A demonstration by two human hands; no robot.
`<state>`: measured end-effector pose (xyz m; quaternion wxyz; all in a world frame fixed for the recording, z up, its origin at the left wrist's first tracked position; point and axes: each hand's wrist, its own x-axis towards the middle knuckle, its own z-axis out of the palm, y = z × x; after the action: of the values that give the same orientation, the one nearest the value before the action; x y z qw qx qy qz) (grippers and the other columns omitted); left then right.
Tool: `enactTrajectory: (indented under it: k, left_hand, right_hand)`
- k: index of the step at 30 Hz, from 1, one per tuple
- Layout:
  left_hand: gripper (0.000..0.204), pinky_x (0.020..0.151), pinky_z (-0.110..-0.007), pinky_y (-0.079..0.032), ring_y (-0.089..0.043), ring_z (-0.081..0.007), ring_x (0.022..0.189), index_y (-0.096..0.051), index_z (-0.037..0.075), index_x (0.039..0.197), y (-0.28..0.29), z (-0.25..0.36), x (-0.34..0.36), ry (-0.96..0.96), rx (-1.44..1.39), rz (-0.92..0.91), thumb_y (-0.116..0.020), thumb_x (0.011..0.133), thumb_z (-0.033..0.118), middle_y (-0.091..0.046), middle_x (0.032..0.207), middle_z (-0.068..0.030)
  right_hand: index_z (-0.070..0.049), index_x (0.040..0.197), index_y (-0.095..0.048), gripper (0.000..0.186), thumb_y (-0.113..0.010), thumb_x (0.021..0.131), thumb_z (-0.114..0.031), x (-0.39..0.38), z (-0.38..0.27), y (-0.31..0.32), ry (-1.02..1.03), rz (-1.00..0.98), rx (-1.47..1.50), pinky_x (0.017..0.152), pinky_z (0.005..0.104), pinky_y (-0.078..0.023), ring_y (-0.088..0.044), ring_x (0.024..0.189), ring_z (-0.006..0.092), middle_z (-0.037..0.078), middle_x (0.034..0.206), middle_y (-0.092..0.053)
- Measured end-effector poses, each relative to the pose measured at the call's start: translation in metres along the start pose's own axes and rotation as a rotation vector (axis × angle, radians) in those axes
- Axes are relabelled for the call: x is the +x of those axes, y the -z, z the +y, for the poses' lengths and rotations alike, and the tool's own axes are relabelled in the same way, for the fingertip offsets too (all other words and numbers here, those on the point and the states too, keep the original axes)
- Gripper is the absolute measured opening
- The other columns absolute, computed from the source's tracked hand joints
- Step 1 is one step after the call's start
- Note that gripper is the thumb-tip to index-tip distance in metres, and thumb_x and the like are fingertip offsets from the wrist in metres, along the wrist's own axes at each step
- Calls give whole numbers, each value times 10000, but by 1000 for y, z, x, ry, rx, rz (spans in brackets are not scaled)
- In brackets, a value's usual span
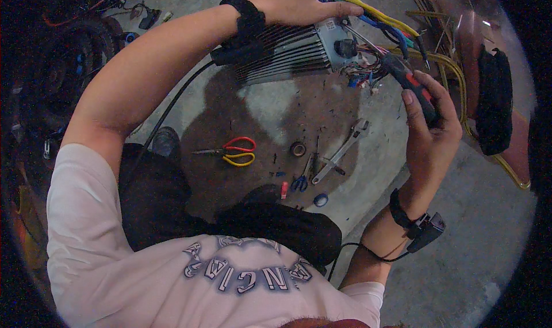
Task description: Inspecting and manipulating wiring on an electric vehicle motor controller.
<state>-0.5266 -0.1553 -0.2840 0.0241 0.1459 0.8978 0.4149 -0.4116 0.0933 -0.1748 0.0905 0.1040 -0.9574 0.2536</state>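
A finned metal controller box [293,53], with black sockets and wires at its right end, sits at the top. Across its upper edge lies my left hand [296,4], gripping it, the thumb stretched toward the yellow cable; the other fingers are partly hidden. My right hand [432,112] is closed round the black-and-red handle of a screwdriver [409,79]. The shaft slants up and left to the box's end face; the view is too small to tell what the tip meets. Thick yellow, blue and green cables [397,24] run off the box, above a bundle of thin wires [363,70].
On the concrete floor lie red-and-yellow-handled scissors [238,152], an adjustable wrench [342,151], a black tape roll [298,149], small blue-handled scissors [299,182] and a blue tape roll [321,199]. A dark wheel [57,72] stands left. A brownish panel [468,46] is at right.
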Motion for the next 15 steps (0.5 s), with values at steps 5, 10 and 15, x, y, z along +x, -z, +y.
enactTrajectory:
  k: [5, 10, 15]
  left_hand:
    - [785, 604, -418, -487, -616, -265, 623, -632, -24, 718, 1, 2, 0, -8, -3, -12, -572, 856, 746, -601, 637, -151]
    - [783, 589, -416, -476, -595, -248, 608, -622, -20, 704, 0, 2, 1, -6, -8, -29, -574, 854, 747, -587, 627, -141]
    - [781, 584, -413, -477, -590, -243, 598, -622, -21, 694, 1, 1, -1, 4, -29, -21, -580, 855, 742, -586, 620, -137]
  right_hand:
    - [-48, 1166, -696, 307, -757, 867, -81, 0, -2, 3, -31, -15, -11, 887, 257, -469, -609, 984, 121, 41, 1073, -699]
    - [-31, 1171, -686, 316, -760, 868, -81, 1, 3, 4, 55, -10, 2, 823, 234, -476, -598, 941, 101, 29, 1082, -687]
    - [-31, 1182, -679, 323, -755, 871, -75, 3, -2, 5, -11, -44, 1, 881, 245, -467, -597, 994, 111, 36, 1102, -688]
